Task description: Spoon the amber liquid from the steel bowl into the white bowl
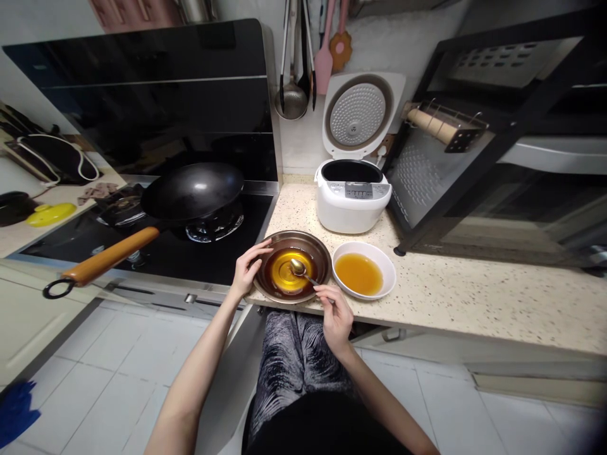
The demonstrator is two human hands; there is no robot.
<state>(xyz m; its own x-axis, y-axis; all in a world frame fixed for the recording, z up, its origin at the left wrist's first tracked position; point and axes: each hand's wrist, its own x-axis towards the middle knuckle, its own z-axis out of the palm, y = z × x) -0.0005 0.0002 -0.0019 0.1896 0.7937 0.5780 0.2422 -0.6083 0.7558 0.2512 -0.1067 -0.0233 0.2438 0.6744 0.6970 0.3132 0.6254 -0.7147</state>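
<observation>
My right hand [336, 317] pinches the handle of a metal spoon [298, 267]. The spoon's bowl is over or in the amber liquid [281, 275] inside a wide steel bowl [323, 251]; whether it dips below the surface I cannot tell. At the left side of that steel bowl, my left hand [248, 268] grips the rim, fingers reaching over the edge. Close by on the right stands a white bowl [389, 278] holding a cloudier orange-yellow liquid [359, 273].
Behind the bowls sits a white rice cooker [351, 212] with its lid [358, 110] raised. A black wok [194, 189] rests on the stove at left, its wooden handle [111, 256] jutting toward me. A dark metal rack [427, 208] stands on the speckled counter [474, 303].
</observation>
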